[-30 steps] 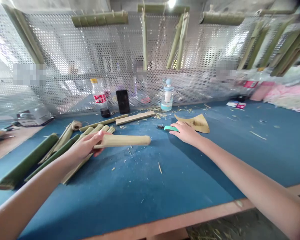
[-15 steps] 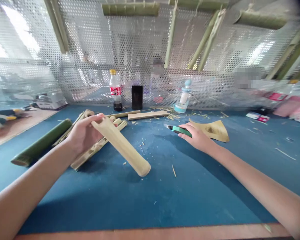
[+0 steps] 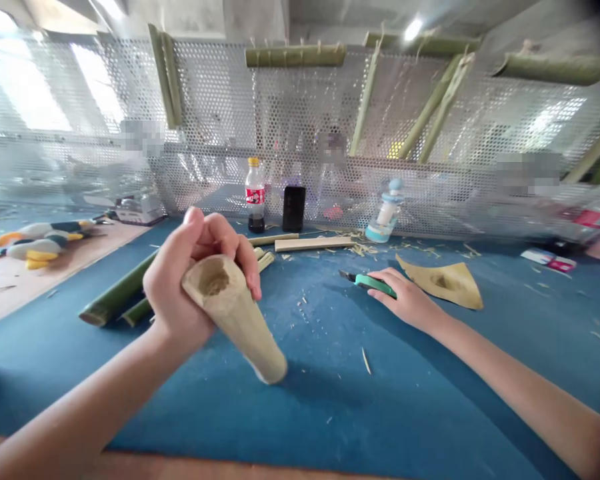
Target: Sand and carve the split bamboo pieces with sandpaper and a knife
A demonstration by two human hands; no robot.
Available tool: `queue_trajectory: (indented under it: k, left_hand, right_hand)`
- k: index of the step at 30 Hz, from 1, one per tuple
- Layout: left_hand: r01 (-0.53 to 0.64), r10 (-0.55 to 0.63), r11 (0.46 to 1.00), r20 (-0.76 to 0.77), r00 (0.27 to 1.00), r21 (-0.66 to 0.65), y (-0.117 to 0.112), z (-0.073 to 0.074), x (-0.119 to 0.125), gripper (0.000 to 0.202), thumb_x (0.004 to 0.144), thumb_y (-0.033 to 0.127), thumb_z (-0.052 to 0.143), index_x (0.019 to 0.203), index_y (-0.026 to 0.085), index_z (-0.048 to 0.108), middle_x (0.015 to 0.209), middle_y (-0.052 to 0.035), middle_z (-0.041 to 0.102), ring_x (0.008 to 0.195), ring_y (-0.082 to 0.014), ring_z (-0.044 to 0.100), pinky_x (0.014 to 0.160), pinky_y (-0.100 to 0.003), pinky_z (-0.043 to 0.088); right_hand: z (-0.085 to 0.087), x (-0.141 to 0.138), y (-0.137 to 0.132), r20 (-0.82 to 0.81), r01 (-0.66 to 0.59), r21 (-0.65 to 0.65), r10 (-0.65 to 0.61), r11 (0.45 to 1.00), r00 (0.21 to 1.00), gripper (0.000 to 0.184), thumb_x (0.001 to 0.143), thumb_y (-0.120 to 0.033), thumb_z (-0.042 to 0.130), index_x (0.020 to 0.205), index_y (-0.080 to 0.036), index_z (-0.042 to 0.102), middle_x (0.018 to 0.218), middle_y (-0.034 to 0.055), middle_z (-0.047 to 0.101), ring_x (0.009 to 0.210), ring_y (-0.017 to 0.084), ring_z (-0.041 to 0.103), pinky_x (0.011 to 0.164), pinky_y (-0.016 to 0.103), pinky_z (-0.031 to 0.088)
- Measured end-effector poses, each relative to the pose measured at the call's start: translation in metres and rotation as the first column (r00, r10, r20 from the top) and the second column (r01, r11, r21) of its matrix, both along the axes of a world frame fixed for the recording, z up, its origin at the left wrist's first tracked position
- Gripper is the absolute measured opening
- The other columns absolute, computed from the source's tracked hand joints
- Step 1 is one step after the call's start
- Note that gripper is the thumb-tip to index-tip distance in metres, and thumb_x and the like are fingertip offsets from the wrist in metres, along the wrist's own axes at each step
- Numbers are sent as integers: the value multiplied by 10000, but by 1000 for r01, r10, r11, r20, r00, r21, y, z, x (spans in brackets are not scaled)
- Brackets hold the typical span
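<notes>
My left hand is wrapped round the top of a pale peeled bamboo tube. The tube stands tilted, its hollow end facing me and its lower end resting on the blue table mat. My right hand lies on the mat to the right, fingers closed on a green-handled utility knife whose blade points left. A curved tan piece of bamboo sheath lies just behind that hand.
Green bamboo lengths lie at the left behind my left hand. A flat wooden strip, a cola bottle, a black phone and a blue-capped bottle stand by the perforated metal screen. Shavings litter the mat.
My left hand swung the bamboo tube from lying level to nearly upright, lower end on the mat and hollow end turned toward me. My right hand stayed on the knife.
</notes>
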State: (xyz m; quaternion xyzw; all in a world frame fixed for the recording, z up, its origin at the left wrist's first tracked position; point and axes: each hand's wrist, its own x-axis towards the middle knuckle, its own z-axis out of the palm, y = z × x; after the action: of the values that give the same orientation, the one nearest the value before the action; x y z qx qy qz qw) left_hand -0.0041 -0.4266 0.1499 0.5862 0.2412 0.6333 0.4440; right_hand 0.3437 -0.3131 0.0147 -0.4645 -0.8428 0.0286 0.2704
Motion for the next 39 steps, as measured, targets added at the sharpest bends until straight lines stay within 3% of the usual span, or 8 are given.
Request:
queue_trajectory:
  k: [6, 9, 12, 17, 21, 24, 27, 39]
  left_hand:
    - [57, -57, 998, -154, 987, -6, 25, 10, 4, 529, 934, 570, 288, 650, 182, 506, 553, -79, 590, 436, -186, 545, 407, -291, 391]
    - [69, -57, 995, -151, 987, 76, 38, -4, -1, 556, 873, 696, 363, 747, 183, 537, 591, -42, 575, 461, -156, 529, 427, -276, 404]
    - [54, -38, 996, -218, 975, 71, 44, -31, -8, 648, 759, 821, 443, 871, 192, 548, 653, -12, 572, 502, -147, 530, 459, -275, 426]
    - [-37, -77, 961, -393, 916, -274, 46, -77, -13, 434, 762, 513, 720, 981, 185, 539, 795, -14, 620, 599, -162, 617, 547, -271, 506]
    - [-197, -55, 829, -427, 903, -524, 59, -96, -15, 422, 829, 544, 622, 928, 138, 573, 745, -59, 638, 541, -168, 613, 452, -241, 477]
    - [-233, -41, 714, -372, 927, -660, 67, -97, -19, 453, 913, 534, 467, 1050, 112, 562, 783, -108, 672, 501, -182, 609, 386, -253, 458]
    - [-196, -33, 662, -289, 957, -724, 67, -92, -21, 433, 958, 465, 377, 1229, 137, 460, 874, -134, 701, 508, -201, 630, 389, -283, 485]
    - [-22, -161, 648, -166, 973, -761, 54, -96, -18, 344, 790, 367, 602, 1016, 108, 586, 906, -146, 676, 630, -221, 651, 488, -299, 544]
  right_hand:
    - [2, 1, -1, -38, 52, 17, -51, 999, 998, 389, 960, -487, 439, 1211, -208, 541, 1182, 116, 593, 1101, 272, 600, 966, 442, 477]
    - [4, 3, -2, -58, 81, 19, -80, 997, 995, 406, 963, -488, 429, 1219, -196, 547, 1187, 125, 600, 1121, 282, 590, 980, 449, 466]
    - [4, 3, -2, -70, 101, 17, -99, 995, 993, 410, 961, -489, 424, 1211, -194, 562, 1169, 127, 617, 1098, 287, 602, 959, 451, 477]
    - [1, 5, 0, -78, 132, 5, -131, 991, 988, 398, 954, -472, 427, 1193, -200, 593, 1164, 115, 647, 1099, 287, 609, 973, 448, 469]
    - [-1, 10, 2, -85, 184, -8, -184, 983, 979, 419, 943, -472, 431, 1191, -184, 609, 1171, 122, 658, 1093, 296, 616, 952, 450, 480]
    - [-2, 12, 4, -90, 216, -6, -216, 976, 972, 429, 932, -478, 438, 1190, -187, 617, 1181, 122, 660, 1092, 303, 616, 943, 460, 481]
    - [-2, 13, 4, -85, 227, -1, -227, 974, 970, 426, 923, -481, 444, 1188, -199, 624, 1180, 115, 665, 1082, 308, 617, 935, 472, 479]
    - [-2, 10, 0, -53, 235, -3, -235, 972, 970, 434, 924, -472, 439, 1217, -204, 615, 1179, 121, 659, 1074, 311, 611, 933, 477, 472]
